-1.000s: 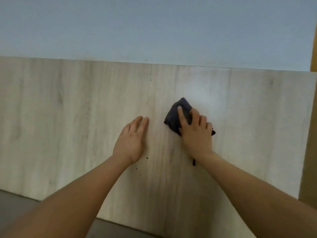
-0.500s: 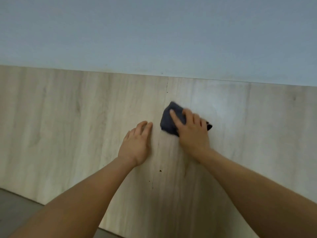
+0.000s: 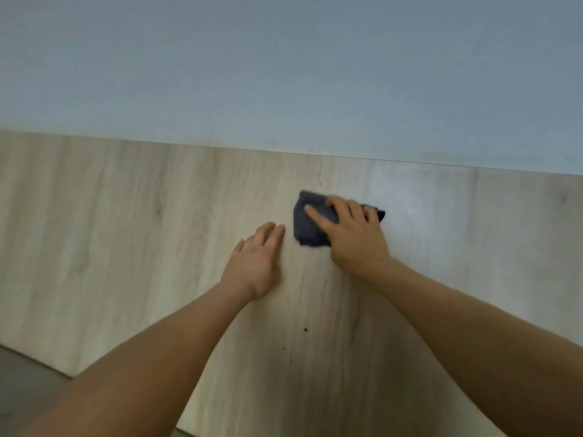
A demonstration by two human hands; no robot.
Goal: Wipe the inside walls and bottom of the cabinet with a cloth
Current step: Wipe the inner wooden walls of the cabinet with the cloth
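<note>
Right hand (image 3: 353, 238) lies palm-down, fingers spread, pressing a dark blue cloth (image 3: 310, 227) flat on the pale wood-grain cabinet bottom (image 3: 126, 247); no closed grip, just holding it down. Left hand (image 3: 255, 263) lies flat and open just beside the cloth, fingers together, holding nothing. Both forearms reach in from the lower edge. Cloth sits near the panel's far edge, below the grey-blue back wall (image 3: 284, 74). Small dark specks (image 3: 305, 329) lie on the panel between the forearms. Grey floor (image 3: 25, 380) shows lower left.
</note>
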